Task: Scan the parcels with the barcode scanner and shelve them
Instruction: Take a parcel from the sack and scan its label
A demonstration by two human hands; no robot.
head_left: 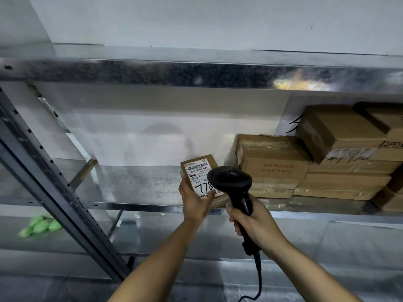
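Parcel (199,171) brown, white label "778", left hand (194,200) gripping it, right hand (253,221) clasping scanner (231,182)

This is looking like a parcel depot or courier pick-up storeroom. Galvanised metal shelving (139,184) is running across a plain pale wall (196,20), held by a dark slotted upright (43,171) with rows of punched holes. Taped cardboard parcels (322,162) are sitting stacked on the right of one shelf, some bearing handwritten marker numbers. A small parcel (199,171) is showing a printed shipping label with a barcode and a large handwritten number, and a corded black barcode scanner (233,182) is pointing at it. Green packing cushions (40,225) are lying on a lower shelf at the left.
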